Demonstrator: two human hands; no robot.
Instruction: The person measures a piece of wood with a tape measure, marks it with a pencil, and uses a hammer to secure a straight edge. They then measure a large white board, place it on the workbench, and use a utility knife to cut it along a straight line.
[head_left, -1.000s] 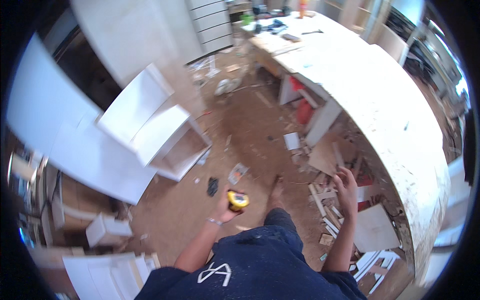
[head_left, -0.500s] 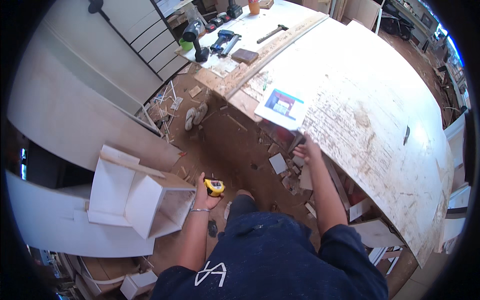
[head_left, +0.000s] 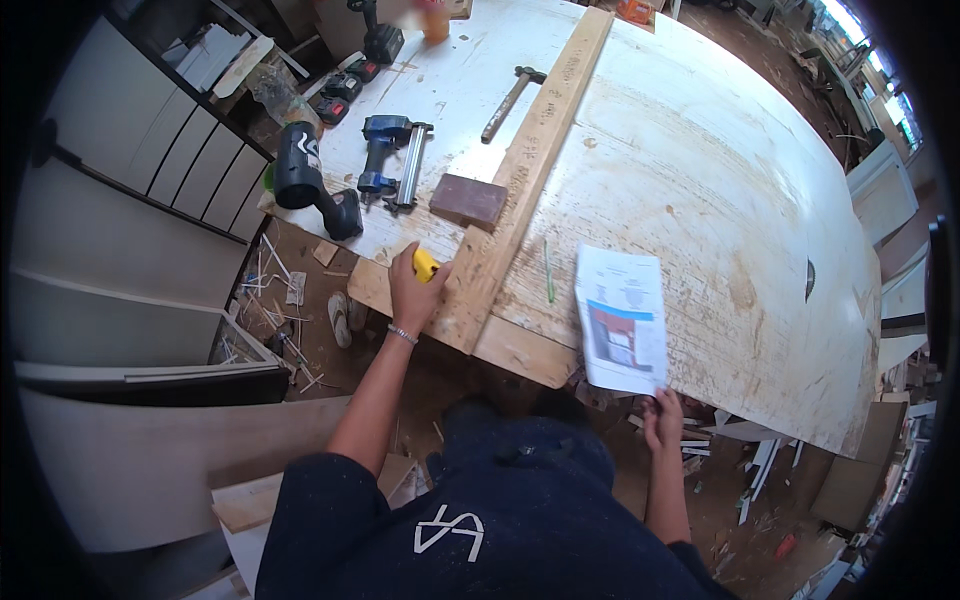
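My left hand (head_left: 416, 292) is closed around a yellow tape measure (head_left: 426, 265) at the near edge of the worktable, beside a long wooden board (head_left: 520, 185). Further right, my right hand (head_left: 662, 418) pinches the lower right corner of a printed paper sheet (head_left: 622, 320) with a coloured picture on it. Most of that sheet rests on the white, scuffed tabletop (head_left: 720, 220). A thin green pen (head_left: 549, 270) lies just left of the paper. Near my left hand is a reddish-brown block (head_left: 468, 201).
A hammer (head_left: 512, 103), a blue nail gun (head_left: 385, 160), a black cordless tool (head_left: 315, 180) and batteries (head_left: 343, 90) lie on the table's left part. Wood offcuts (head_left: 770, 470) litter the floor. White panels (head_left: 130, 240) stand at the left.
My view has turned and come closer to the table. My left hand has brought the tape measure from over the floor to the table edge. My right hand has taken hold of the sheet's corner.
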